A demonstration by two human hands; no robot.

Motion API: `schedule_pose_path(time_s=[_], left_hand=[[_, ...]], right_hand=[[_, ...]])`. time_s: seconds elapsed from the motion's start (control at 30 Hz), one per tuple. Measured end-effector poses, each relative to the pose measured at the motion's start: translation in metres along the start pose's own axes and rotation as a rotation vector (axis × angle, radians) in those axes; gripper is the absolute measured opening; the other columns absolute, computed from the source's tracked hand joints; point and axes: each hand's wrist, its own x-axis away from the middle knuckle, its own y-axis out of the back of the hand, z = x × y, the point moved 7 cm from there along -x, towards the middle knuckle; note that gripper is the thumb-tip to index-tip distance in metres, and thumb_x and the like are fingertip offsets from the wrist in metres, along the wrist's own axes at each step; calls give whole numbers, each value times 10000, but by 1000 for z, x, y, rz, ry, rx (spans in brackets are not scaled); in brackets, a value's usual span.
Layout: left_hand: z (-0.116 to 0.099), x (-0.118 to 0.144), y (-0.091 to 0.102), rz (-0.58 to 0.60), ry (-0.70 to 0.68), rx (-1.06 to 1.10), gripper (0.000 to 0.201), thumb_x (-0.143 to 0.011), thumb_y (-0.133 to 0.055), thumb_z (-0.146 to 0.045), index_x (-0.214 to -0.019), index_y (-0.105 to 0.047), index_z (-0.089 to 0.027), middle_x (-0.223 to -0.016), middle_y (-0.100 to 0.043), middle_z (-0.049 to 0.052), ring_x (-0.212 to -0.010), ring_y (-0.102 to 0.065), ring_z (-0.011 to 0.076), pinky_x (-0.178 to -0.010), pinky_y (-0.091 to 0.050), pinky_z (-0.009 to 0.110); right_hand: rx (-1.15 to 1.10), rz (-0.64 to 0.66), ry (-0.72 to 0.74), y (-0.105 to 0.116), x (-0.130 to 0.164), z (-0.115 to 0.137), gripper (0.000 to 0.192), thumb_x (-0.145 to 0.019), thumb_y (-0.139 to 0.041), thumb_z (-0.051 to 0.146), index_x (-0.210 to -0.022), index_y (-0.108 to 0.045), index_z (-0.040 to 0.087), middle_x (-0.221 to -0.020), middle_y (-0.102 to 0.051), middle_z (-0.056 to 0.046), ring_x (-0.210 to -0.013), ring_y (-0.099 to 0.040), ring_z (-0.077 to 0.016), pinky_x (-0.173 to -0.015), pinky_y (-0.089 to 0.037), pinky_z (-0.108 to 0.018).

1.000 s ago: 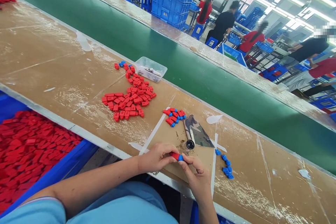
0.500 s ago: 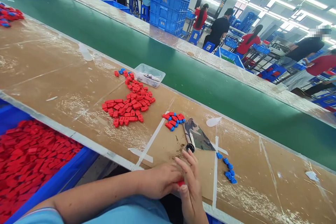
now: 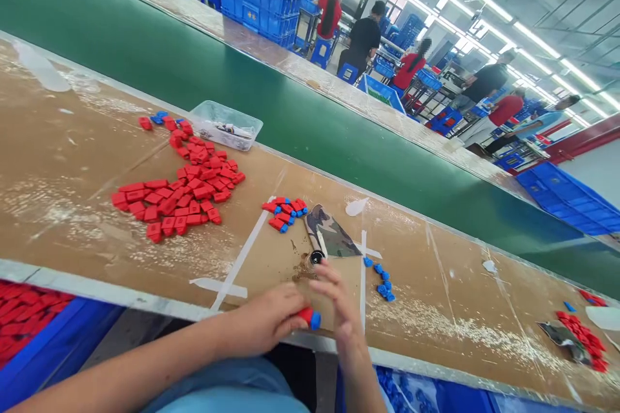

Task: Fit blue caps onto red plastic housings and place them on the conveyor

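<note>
Left hand (image 3: 264, 322) sat at the bottom centre of the frame, at the near edge of the cardboard-covered bench (image 3: 72, 161), fingers curled shut around a small red piece with a blue cap (image 3: 310, 318). Only the piece's right end showed past the fingertips; its long axis ran roughly left-right across the frame, tilted slightly down, blue cap pointing right toward the other hand. Right hand (image 3: 339, 303) was just right of it, fingers spread and loose, holding nothing; the fingertips were close to the cap, but whether they touched it could not be made out. Just above the hands, centre frame, a small black ring (image 3: 316, 257) lay at the tip of a camouflage-patterned scrap (image 3: 332, 239), inside a patch marked out by strips of white tape (image 3: 241, 257). A small cluster of capped red-and-blue pieces (image 3: 285, 211) lay just left of the scrap. A short curved row of loose blue caps (image 3: 382, 279) lay to the right of the hands, past a tape strip. A large pile of plain red pieces (image 3: 179, 190) was spread across centre left, with a clear plastic tray (image 3: 225, 124) beyond it at the edge of the green conveyor belt (image 3: 339, 135). A blue bin of red pieces (image 3: 29, 322) filled the lower left corner. More red pieces (image 3: 584, 332) sat far right on the bench. People sat at stations in the upper right background.
</note>
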Motion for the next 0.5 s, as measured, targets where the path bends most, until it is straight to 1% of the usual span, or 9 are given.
schedule_pose_path(time_s=[0.07, 0.1, 0.13, 0.2, 0.27, 0.3, 0.37, 0.43, 0.5], left_hand=[[21, -4, 20, -75, 127, -163, 226, -960, -411, -292, -875, -586, -176, -880, -604, 65, -857, -548, 201, -775, -468, 305], [33, -6, 31, -119, 202, -247, 214, -953, -425, -278, -850, -579, -172, -865, -593, 63, -853, -541, 204, -773, -467, 315], [44, -7, 42, -163, 274, -323, 200, -945, -440, -267, -834, -574, -169, -865, -586, 64, -860, -538, 210, -781, -468, 329], [62, -9, 62, -231, 383, -430, 154, -925, -476, -244, -832, -571, -167, -905, -586, 68, -899, -542, 222, -821, -473, 361], [73, -10, 76, -281, 450, -466, 84, -907, -504, -208, -892, -574, -165, -971, -591, 76, -949, -553, 230, -862, -476, 378], [76, -10, 82, -309, 472, -461, 82, -901, -505, -183, -946, -571, -162, -1002, -590, 82, -972, -558, 232, -880, -476, 382], [78, -9, 91, -385, 485, -434, 195, -893, -485, -121, -1076, -540, -159, -1068, -582, 94, -1019, -563, 226, -917, -474, 378], [75, -7, 97, -467, 459, -431, 320, -883, -476, -86, -1192, -488, -169, -1144, -563, 101, -1067, -553, 218, -949, -466, 376], [72, -6, 99, -507, 426, -487, 410, -864, -543, -118, -1259, -458, -185, -1231, -532, 115, -1130, -522, 241, -987, -443, 407]], right_hand=[[256, -193, -111, 37, -1, -32, 441, -933, -368, 528, -1124, -643, 240, -1223, -623, -92, -1179, -537, -264, -1001, -397, -460], [437, -308, -167, 56, 1, -49, 394, -900, -449, 508, -1055, -671, 221, -1099, -678, -99, -1072, -586, -269, -948, -420, -453], [604, -351, -210, 70, 3, -65, 411, -871, -472, 514, -1022, -685, 196, -1021, -703, -113, -989, -608, -284, -897, -433, -456], [844, -365, -239, 85, 6, -92, 473, -885, -379, 476, -1021, -698, 155, -995, -713, -140, -918, -620, -295, -847, -436, -455], [984, -329, -228, 88, 8, -113, 484, -895, -330, 424, -1022, -707, 149, -996, -720, -134, -891, -630, -295, -812, -437, -437], [1031, -316, -217, 88, 9, -119, 481, -898, -319, 408, -1009, -713, 156, -994, -724, -123, -871, -635, -295, -790, -438, -429], [1069, -298, -181, 85, 11, -126, 485, -905, -301, 394, -969, -721, 159, -964, -730, -112, -803, -644, -282, -751, -441, -412], [1089, -293, -148, 82, 11, -127, 491, -911, -291, 401, -946, -719, 162, -915, -729, -109, -749, -646, -270, -722, -444, -399], [1125, -305, -133, 81, 12, -126, 488, -914, -287, 410, -950, -711, 170, -868, -719, -107, -738, -649, -267, -714, -445, -395]])
